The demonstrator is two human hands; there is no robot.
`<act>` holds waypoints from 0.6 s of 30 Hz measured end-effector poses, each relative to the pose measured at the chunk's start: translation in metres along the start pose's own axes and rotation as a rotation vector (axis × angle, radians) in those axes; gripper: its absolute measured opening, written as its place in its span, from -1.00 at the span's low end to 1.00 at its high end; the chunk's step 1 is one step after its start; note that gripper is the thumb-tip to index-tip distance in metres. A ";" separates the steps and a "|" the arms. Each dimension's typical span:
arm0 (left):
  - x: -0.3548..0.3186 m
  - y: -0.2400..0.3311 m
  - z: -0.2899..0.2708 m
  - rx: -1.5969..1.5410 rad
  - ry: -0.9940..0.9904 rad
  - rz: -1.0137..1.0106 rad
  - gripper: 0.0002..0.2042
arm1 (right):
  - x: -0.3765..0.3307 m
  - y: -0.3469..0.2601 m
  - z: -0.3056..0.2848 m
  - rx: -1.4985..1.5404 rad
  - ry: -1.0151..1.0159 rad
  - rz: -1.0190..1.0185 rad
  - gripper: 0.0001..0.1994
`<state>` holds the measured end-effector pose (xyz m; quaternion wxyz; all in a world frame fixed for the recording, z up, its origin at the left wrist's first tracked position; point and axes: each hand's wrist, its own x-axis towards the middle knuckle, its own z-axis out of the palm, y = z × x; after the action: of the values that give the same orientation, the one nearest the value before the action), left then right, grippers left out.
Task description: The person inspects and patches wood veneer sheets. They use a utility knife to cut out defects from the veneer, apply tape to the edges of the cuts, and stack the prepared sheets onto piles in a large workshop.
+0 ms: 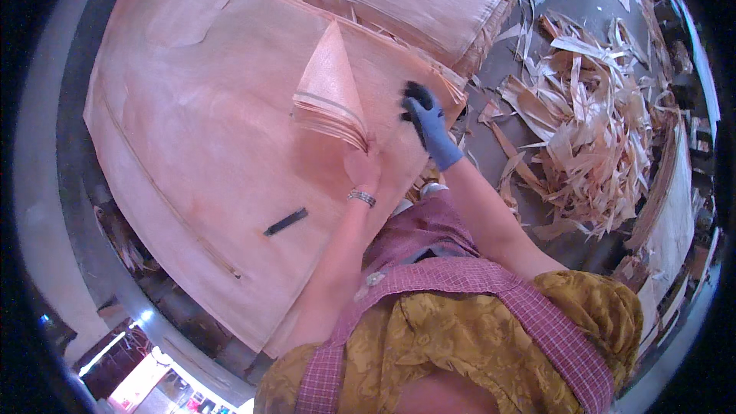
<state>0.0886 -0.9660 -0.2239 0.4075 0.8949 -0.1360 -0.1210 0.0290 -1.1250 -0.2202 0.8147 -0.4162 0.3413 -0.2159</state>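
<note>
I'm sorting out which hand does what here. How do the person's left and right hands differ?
The left hand is bare, with a bracelet at the wrist, and lifts a folded-up veneer sheet. The right hand wears a blue glove and holds a small dark thing, hard to identify. Both are over the veneer stack.

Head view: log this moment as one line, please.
left hand: bare, lifting folded corner of veneer sheet | right hand: blue glove, on sheet edge | black tool: flat on stack | scrap strips: heaped right
</note>
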 end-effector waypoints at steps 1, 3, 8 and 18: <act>0.001 -0.007 -0.004 -0.110 -0.054 -0.125 -0.62 | 0.015 0.016 -0.021 -0.547 0.282 -0.059 -0.39; 0.000 0.009 -0.025 -0.381 -0.114 -0.304 -0.59 | 0.036 0.037 -0.033 -1.152 0.620 -0.119 -0.34; 0.012 -0.021 -0.075 -0.513 -0.037 -0.137 -0.50 | 0.060 0.048 -0.026 -0.910 0.776 -0.066 -0.22; 0.013 -0.028 -0.120 -0.760 -0.077 -0.171 -0.51 | 0.064 -0.011 -0.018 -0.772 0.392 -0.071 -0.61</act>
<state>0.1443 -0.8692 -0.1703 0.6930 0.6829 -0.0218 -0.2299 0.0575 -1.1815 -0.2426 0.5112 -0.6529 0.5307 -0.1752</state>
